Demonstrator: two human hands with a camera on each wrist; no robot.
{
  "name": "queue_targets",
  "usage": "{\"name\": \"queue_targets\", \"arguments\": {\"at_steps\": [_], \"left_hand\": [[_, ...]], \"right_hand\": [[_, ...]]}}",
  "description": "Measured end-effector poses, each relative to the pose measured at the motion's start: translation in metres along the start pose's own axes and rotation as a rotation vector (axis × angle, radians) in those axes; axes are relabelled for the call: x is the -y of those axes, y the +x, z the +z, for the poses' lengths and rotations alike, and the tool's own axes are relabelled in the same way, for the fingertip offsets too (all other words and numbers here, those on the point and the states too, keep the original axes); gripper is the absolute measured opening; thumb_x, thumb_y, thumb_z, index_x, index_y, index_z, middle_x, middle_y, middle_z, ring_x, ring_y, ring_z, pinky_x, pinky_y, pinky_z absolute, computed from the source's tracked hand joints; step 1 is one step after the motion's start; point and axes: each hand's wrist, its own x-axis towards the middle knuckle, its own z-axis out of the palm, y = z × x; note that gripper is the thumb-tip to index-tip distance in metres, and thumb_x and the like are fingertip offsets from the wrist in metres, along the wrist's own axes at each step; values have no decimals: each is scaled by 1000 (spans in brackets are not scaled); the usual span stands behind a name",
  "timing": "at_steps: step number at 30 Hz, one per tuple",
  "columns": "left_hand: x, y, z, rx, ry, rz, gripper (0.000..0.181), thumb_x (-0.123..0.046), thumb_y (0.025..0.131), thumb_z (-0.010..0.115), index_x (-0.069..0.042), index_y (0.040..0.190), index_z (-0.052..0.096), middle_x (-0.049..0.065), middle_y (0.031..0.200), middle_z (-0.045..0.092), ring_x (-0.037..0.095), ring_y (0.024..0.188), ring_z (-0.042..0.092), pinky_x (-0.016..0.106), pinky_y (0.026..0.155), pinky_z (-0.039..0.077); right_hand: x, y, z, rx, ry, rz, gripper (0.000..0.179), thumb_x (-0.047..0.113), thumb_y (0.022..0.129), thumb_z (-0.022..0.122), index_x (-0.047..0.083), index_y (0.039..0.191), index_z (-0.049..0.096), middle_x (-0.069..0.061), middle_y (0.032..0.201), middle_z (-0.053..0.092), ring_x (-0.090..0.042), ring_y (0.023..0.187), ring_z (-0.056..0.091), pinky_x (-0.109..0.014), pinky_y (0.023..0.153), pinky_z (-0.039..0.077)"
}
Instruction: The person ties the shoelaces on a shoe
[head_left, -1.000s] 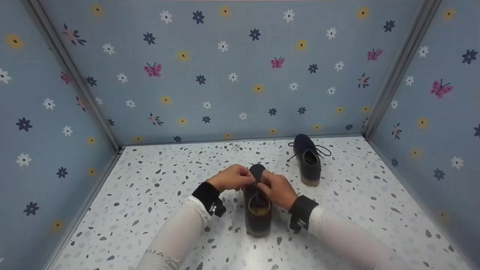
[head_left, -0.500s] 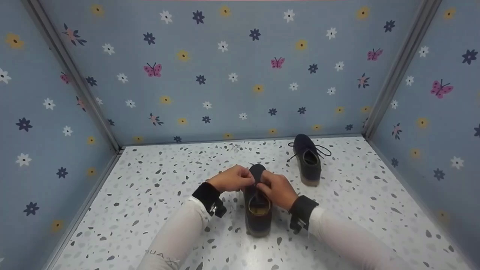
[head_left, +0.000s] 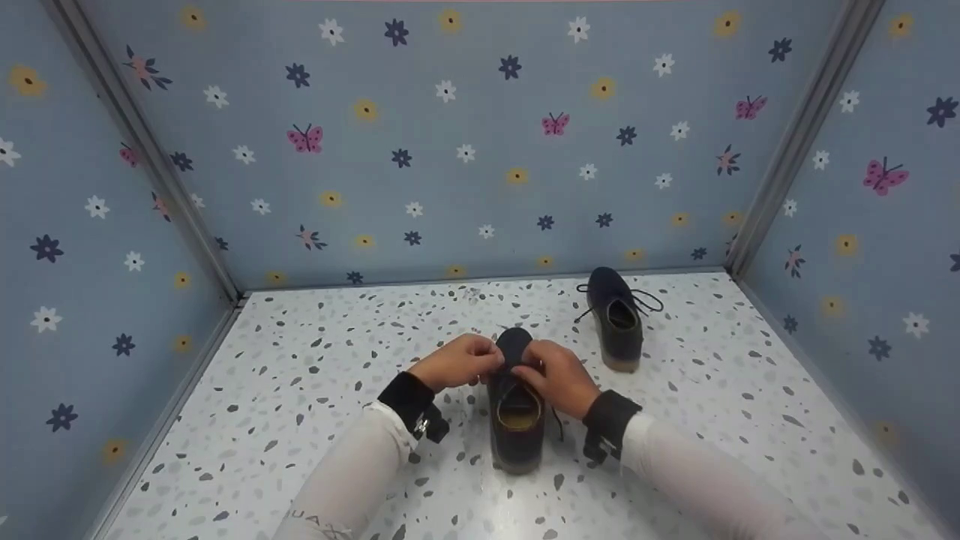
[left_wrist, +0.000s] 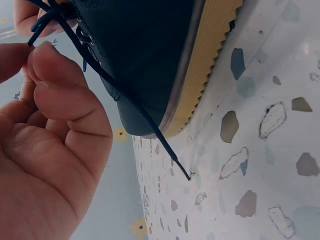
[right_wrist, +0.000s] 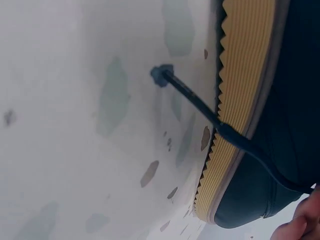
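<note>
A dark navy lace-up shoe [head_left: 517, 450] stands on the floor with its toe pointing away, between both hands. My left hand [head_left: 459, 361] is at the left of its lacing, thumb and finger pinching a dark blue shoelace [left_wrist: 31, 41]. Across from it, my right hand [head_left: 562, 379] bends its fingers at the top of the lacing, where the lace [right_wrist: 245, 145] runs into its fingertips [right_wrist: 307, 215]. One loose lace end hangs down each side of the shoe. Above the tongue, the crossing of the laces is partly hidden by the fingers.
A second navy shoe [head_left: 621, 345] with loosely spread laces stands farther back on the right. The speckled white floor [head_left: 315, 360] meets blue flowered wall panels [head_left: 465, 150] at the back and both sides. Black camera straps [head_left: 409, 394] wrap the wrists.
My left hand has drawn slightly left, away from the right hand. A lace end now shows hanging at the shoe's right side. The shoes stay in place.
</note>
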Motion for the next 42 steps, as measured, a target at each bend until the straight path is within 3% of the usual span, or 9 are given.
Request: {"name": "queue_targets", "arguments": {"at_steps": [8, 16, 22, 29, 37, 42], "left_hand": [[9, -5, 9, -80, -119, 20, 16, -19, 104, 59, -10, 92, 64, -5, 73, 56, 10, 64, 51, 23, 59, 43], [12, -5, 15, -155, -156, 53, 8, -12, 100, 63, -5, 96, 63, -5, 72, 58, 9, 61, 51, 23, 56, 42], [10, -4, 14, -160, -166, 53, 7, -9, 97, 66, -3, 99, 64, -3, 77, 64, 8, 62, 54, 24, 58, 45], [12, -3, 14, -157, -127, 51, 23, -10, 93, 68, 0, 114, 72, -2, 87, 73, 6, 66, 60, 23, 61, 49], [14, -3, 14, -161, -142, 49, 18, -11, 94, 70, -1, 108, 74, 2, 86, 74, 11, 67, 62, 24, 62, 50], [14, -4, 14, -160, -170, 46, 12, -12, 93, 72, -4, 102, 71, 4, 83, 72, 9, 65, 62, 25, 61, 51]], "right_hand": [[-2, -1, 1, -13, -8, -23, 24, 27, 94, 79, 15, 86, 59, 5, 82, 59, -8, 75, 52, -25, 70, 46], [-1, 0, 1, -9, -8, -6, 23, 26, 93, 79, 16, 85, 60, 5, 82, 60, -7, 75, 54, -25, 69, 47], [0, 0, 0, -21, -2, -32, 23, 24, 92, 80, 15, 84, 61, 3, 82, 61, -8, 75, 54, -26, 69, 47], [-2, -1, -1, -9, 10, -41, 22, 25, 93, 80, 16, 85, 61, 4, 82, 61, -7, 74, 53, -25, 68, 46], [-5, -4, -10, 33, 37, -7, 20, 27, 92, 80, 18, 91, 63, 4, 90, 63, -12, 79, 57, -23, 71, 47], [-5, -10, -19, -14, 39, -70, 20, 24, 91, 81, 16, 95, 63, 3, 92, 62, -12, 79, 56, -23, 70, 48]]}}
